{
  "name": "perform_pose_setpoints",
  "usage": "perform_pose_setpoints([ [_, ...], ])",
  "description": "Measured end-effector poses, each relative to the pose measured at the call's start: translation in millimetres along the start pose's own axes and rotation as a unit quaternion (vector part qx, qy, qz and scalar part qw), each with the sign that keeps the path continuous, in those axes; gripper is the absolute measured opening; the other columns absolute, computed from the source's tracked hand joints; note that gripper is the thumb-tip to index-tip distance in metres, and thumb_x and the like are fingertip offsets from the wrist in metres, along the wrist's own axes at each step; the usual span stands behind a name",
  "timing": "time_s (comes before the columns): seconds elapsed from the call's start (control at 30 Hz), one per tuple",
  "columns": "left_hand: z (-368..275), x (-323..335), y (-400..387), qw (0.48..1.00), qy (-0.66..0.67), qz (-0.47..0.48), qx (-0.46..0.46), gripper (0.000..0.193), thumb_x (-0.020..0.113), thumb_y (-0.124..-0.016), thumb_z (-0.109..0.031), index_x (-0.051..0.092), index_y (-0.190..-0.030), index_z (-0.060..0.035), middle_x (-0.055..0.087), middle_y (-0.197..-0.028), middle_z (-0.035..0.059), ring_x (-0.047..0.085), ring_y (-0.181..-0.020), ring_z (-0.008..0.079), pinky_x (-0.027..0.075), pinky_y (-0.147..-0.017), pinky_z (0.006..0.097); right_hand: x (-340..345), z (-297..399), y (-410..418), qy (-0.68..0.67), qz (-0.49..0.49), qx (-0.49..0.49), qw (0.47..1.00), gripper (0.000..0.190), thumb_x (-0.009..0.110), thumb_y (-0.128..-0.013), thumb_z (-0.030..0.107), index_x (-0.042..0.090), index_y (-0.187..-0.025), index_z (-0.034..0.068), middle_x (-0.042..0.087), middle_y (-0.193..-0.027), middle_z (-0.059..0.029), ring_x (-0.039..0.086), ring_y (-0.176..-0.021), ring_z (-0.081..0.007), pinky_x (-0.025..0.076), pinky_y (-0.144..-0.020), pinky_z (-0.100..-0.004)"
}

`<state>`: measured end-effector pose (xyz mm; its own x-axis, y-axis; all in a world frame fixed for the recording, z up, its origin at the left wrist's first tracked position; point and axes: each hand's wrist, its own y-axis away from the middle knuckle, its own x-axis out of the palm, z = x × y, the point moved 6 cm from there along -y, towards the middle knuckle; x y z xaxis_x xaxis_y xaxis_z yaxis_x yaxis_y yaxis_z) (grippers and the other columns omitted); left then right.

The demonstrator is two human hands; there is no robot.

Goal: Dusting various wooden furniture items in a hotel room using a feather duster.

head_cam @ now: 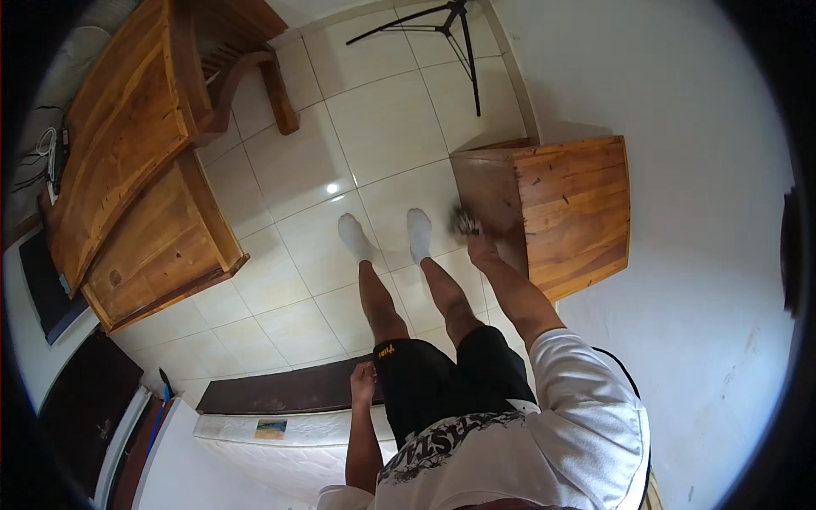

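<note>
My right hand [482, 250] reaches down beside the wooden bedside cabinet [574, 210]. It grips a small dark-and-white object [467, 223], too blurred by motion to name exactly. The object is close to the cabinet's front face. By my left thigh, my left hand [363, 382] hangs with its fingers curled in, and nothing shows in it. The dark bed rail [274, 392] is right behind that hand. My two feet in grey socks [419, 233] rest on the pale floor tiles [376, 127].
A large wooden desk [134, 95] with a lower drawer part [166, 242] stands to the left, with a wooden chair [255, 70] against it. A black tripod stand [456, 32] is ahead. Behind me lies a white mattress [236, 440]. A white wall [688, 255] borders the right side.
</note>
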<state>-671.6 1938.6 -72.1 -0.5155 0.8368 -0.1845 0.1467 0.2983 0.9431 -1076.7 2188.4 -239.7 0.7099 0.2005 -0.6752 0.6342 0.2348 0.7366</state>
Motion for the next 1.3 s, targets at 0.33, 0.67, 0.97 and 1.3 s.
perform_pose_setpoints([
  [0.33,-11.5,6.3,-5.8,1.000,-0.013,0.025,0.008,0.020,0.048,-0.096,-0.024,0.058,-0.089,-0.0081,0.052,-0.072,-0.0044,0.047,-0.063,0.0051,0.039,-0.057,0.0216,20.2,-36.4,8.5,-0.033,-0.010,0.040,0.999,0.024,0.047,-0.087,0.015,0.066,-0.097,0.003,0.064,-0.097,-0.0225,0.064,-0.087,-0.0366,0.054,-0.071,-0.0434],
  [0.67,-23.1,-4.4,-0.2,0.999,-0.046,0.006,0.027,0.019,0.047,-0.096,-0.021,0.059,-0.096,-0.0069,0.057,-0.078,-0.0018,0.051,-0.066,0.0068,0.042,-0.060,0.0227,-97.0,6.2,-2.4,-0.083,-0.168,0.043,0.981,0.022,0.049,-0.086,0.013,0.065,-0.096,0.003,0.062,-0.094,-0.0254,0.064,-0.085,-0.0361,0.054,-0.069,-0.0410],
  [0.97,-47.6,1.7,10.5,1.000,0.001,-0.008,0.030,0.015,0.049,-0.093,-0.014,0.060,-0.092,-0.0050,0.062,-0.080,0.0024,0.056,-0.069,0.0093,0.040,-0.055,0.0211,-21.8,-19.6,4.0,0.006,0.048,0.032,0.998,0.022,0.051,-0.086,0.018,0.065,-0.098,0.006,0.065,-0.099,-0.0190,0.063,-0.093,-0.0343,0.052,-0.075,-0.0470],
  [1.3,-89.1,7.0,7.9,0.994,-0.040,-0.003,0.106,0.017,0.047,-0.093,-0.016,0.060,-0.090,-0.0060,0.061,-0.081,0.0010,0.055,-0.070,0.0087,0.041,-0.060,0.0232,-110.3,-11.6,60.6,-0.071,0.029,0.053,0.996,0.030,0.044,-0.092,0.021,0.061,-0.109,0.002,0.061,-0.107,-0.0254,0.061,-0.100,-0.0356,0.050,-0.085,-0.0407],
])
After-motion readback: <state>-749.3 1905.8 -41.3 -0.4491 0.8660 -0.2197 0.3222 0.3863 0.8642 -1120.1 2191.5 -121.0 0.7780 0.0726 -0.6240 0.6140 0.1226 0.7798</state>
